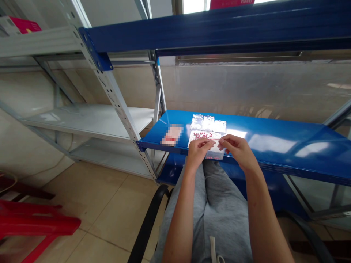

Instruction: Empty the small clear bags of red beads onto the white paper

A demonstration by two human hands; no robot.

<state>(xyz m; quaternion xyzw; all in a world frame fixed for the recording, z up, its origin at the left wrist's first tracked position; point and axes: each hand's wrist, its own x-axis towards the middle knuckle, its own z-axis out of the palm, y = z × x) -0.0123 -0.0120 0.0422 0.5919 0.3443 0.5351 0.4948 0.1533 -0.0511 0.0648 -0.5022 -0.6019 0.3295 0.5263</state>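
Note:
A small clear zip bag (214, 154) with a red line along its top hangs over the front edge of the blue shelf. Small red pieces lie at its bottom. My left hand (197, 149) pinches the bag's upper left side, and my right hand (238, 149) pinches its upper right side. Just beyond my hands, loose red beads (203, 135) are scattered on a white sheet (192, 138). Behind that sheet, several shiny clear packets (208, 124) lie in a row.
A pixelated pinkish packet (172, 135) lies left on the blue shelf (287, 142). Overhead runs a blue beam (205, 34); a perforated metal post (115, 98) rises at left. Grey-white shelves (95, 120) and a red plastic stool (35, 223) are further left. Chair armrests flank my legs.

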